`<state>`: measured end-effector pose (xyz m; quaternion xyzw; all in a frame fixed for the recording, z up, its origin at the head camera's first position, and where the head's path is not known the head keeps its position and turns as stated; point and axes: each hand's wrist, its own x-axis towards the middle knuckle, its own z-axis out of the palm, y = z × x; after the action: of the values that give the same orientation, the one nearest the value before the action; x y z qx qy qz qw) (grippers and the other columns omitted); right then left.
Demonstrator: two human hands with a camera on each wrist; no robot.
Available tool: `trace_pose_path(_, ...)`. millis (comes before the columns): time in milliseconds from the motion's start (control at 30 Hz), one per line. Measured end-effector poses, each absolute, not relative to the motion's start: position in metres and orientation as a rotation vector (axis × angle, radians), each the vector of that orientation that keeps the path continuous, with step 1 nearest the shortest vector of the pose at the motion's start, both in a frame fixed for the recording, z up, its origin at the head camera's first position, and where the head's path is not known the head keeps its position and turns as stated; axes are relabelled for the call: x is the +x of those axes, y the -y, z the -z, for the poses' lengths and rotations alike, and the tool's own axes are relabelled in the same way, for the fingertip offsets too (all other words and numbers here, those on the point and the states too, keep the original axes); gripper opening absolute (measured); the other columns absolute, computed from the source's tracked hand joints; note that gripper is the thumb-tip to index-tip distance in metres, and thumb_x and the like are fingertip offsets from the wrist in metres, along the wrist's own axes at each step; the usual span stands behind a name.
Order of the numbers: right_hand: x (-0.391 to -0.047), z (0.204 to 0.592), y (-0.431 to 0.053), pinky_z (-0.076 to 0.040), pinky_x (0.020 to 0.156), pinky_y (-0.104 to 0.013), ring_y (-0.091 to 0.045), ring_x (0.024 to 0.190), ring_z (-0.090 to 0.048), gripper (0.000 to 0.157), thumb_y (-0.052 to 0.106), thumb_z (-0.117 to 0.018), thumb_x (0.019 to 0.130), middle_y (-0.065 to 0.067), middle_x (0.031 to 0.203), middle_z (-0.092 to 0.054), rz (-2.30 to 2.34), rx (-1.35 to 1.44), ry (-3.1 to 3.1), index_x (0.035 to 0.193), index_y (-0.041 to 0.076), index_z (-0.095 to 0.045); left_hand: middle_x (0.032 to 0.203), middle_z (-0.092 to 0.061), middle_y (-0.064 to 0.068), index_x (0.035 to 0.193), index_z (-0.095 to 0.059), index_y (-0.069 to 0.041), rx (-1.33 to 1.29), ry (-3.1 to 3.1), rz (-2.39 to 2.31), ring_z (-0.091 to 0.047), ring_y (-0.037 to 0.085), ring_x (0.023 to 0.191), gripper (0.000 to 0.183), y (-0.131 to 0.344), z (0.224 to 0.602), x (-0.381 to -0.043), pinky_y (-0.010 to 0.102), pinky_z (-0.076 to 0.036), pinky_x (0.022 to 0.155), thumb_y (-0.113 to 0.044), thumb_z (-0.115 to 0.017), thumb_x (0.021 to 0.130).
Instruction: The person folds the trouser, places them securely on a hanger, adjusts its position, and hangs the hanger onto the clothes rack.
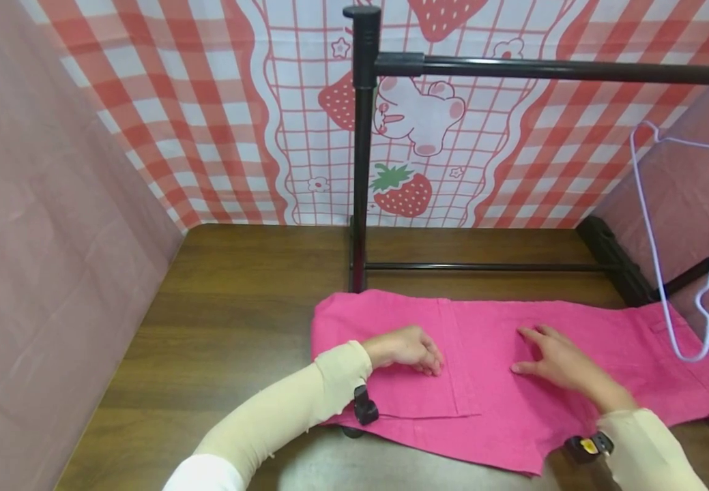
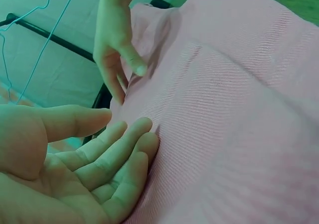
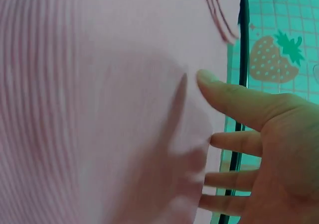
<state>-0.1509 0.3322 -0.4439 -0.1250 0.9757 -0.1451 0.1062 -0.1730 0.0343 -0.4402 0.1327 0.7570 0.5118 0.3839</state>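
Pink trousers (image 1: 495, 416) lie sideways across the table, with the waistband (image 1: 707, 382) at the right. At the left, the leg is folded back on itself, and its stitched hem (image 1: 454, 354) crosses the cloth. My left hand (image 1: 408, 349) is over this folded part, fingers loosely bent and holding nothing; its palm (image 2: 60, 189) shows in the left wrist view. Over the middle of the trousers is my right hand (image 1: 559, 361), thumb and fingers spread, tips close to the cloth. The right wrist view shows its thumb (image 3: 229, 97) apart from the fingers, with nothing pinched between them.
Behind the trousers stands a black garment rack (image 1: 363, 170), its upper bar (image 1: 544, 68) running right. A lilac hanger (image 1: 645, 198) hangs at the right, overlapping the trousers' waist end in the head view. Brown wooden tabletop (image 1: 219, 327) shows at the left. A strawberry-print checked cloth (image 1: 207, 116) covers the back.
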Motion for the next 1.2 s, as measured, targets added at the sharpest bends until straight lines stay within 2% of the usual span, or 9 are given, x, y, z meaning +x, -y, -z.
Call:
trace_pose_path(233, -0.153, 0.436, -0.305, -0.047, 0.092, -0.06, -0.047, 0.11, -0.058, 0.055, 0.03, -0.074, 0.085, -0.029, 0.115, -0.063, 0.625, -0.448, -2.884, 0.12, -0.01, -0.061, 0.095, -0.073, 0.021, 0.101, -0.071, 0.005, 0.362, -1.93, -1.269, -0.065, 0.013, 0.076, 0.017, -0.032, 0.439, -0.174, 0.021, -0.053, 0.067, 0.0, -0.067, 0.086)
trace_pose_path(367, -0.155, 0.438, -0.284, -0.053, 0.087, -0.052, -0.037, 0.103, -0.066, 0.046, 0.026, -0.07, 0.089, -0.02, 0.106, -0.071, 0.789, -0.492, -2.778, 0.117, -0.009, -0.064, 0.098, -0.073, 0.021, 0.103, -0.071, 0.005, 0.367, -1.929, -1.246, -0.067, 0.015, 0.079, 0.018, -0.031, 0.439, -0.174, 0.021, -0.054, 0.067, -0.001, -0.067, 0.087)
trace_pose_path(533, -0.16, 0.442, -0.262, -0.056, 0.078, -0.037, -0.024, 0.091, -0.068, 0.052, 0.024, -0.069, 0.089, -0.016, 0.1, -0.072, 0.944, -0.424, -2.65, 0.123, -0.013, -0.058, 0.102, -0.073, 0.022, 0.105, -0.07, 0.006, 0.387, -1.931, -1.224, -0.071, 0.026, 0.092, 0.019, -0.027, 0.436, -0.174, 0.024, -0.056, 0.071, -0.003, -0.066, 0.088)
trace_pose_path(633, -0.164, 0.444, -0.254, -0.055, 0.072, -0.03, -0.017, 0.083, -0.066, 0.061, 0.023, -0.07, 0.088, -0.019, 0.099, -0.071, 1.063, -0.276, -2.546, 0.129, -0.018, -0.049, 0.102, -0.072, 0.022, 0.106, -0.07, 0.006, 0.408, -1.93, -1.22, -0.07, 0.026, 0.093, 0.02, -0.023, 0.435, -0.175, 0.024, -0.056, 0.072, -0.003, -0.065, 0.089)
trace_pose_path(733, -0.167, 0.447, -0.248, -0.056, 0.067, -0.03, -0.015, 0.076, -0.065, 0.069, 0.02, -0.07, 0.087, -0.022, 0.101, -0.07, 1.19, -0.13, -2.427, 0.134, -0.022, -0.039, 0.102, -0.072, 0.022, 0.106, -0.07, 0.007, 0.425, -1.93, -1.222, -0.07, 0.023, 0.09, 0.02, -0.019, 0.432, -0.175, 0.024, -0.056, 0.073, -0.003, -0.064, 0.09)
trace_pose_path(833, -0.167, 0.449, -0.243, -0.054, 0.062, -0.028, -0.013, 0.07, -0.06, 0.069, 0.02, -0.072, 0.086, -0.016, 0.095, -0.067, 1.266, -0.014, -2.373, 0.133, -0.021, -0.041, 0.103, -0.072, 0.022, 0.106, -0.07, 0.006, 0.44, -1.931, -1.22, -0.069, 0.022, 0.09, 0.02, -0.015, 0.43, -0.174, 0.025, -0.056, 0.075, -0.003, -0.064, 0.09)
trace_pose_path(933, -0.166, 0.453, -0.235, -0.048, 0.056, -0.026, -0.011, 0.064, -0.052, 0.045, 0.022, -0.073, 0.085, -0.003, 0.077, -0.057, 1.296, 0.077, -2.37, 0.111, -0.011, -0.059, 0.102, -0.072, 0.022, 0.106, -0.07, 0.006, 0.455, -1.949, -1.214, -0.067, 0.02, 0.087, 0.019, -0.01, 0.43, -0.171, 0.023, -0.055, 0.074, -0.004, -0.064, 0.09)
trace_pose_path(1033, -0.166, 0.456, -0.228, -0.043, 0.054, -0.024, -0.01, 0.061, -0.046, 0.027, 0.026, -0.075, 0.084, 0.004, 0.065, -0.044, 1.276, 0.093, -2.395, 0.083, 0.003, -0.062, 0.099, -0.073, 0.019, 0.105, -0.071, 0.005, 0.486, -1.991, -1.192, -0.062, 0.012, 0.078, 0.018, -0.001, 0.43, -0.167, 0.018, -0.051, 0.068, -0.003, -0.065, 0.089)
trace_pose_path(1200, -0.166, 0.459, -0.223, -0.041, 0.048, -0.022, -0.007, 0.053, -0.047, 0.022, 0.025, -0.073, 0.085, 0.006, 0.058, -0.047, 1.326, 0.105, -2.327, 0.077, 0.007, -0.062, 0.096, -0.073, 0.017, 0.105, -0.071, 0.005, 0.542, -2.024, -1.196, -0.057, 0.004, 0.074, 0.019, 0.014, 0.428, -0.159, 0.014, -0.045, 0.065, -0.003, -0.067, 0.088)
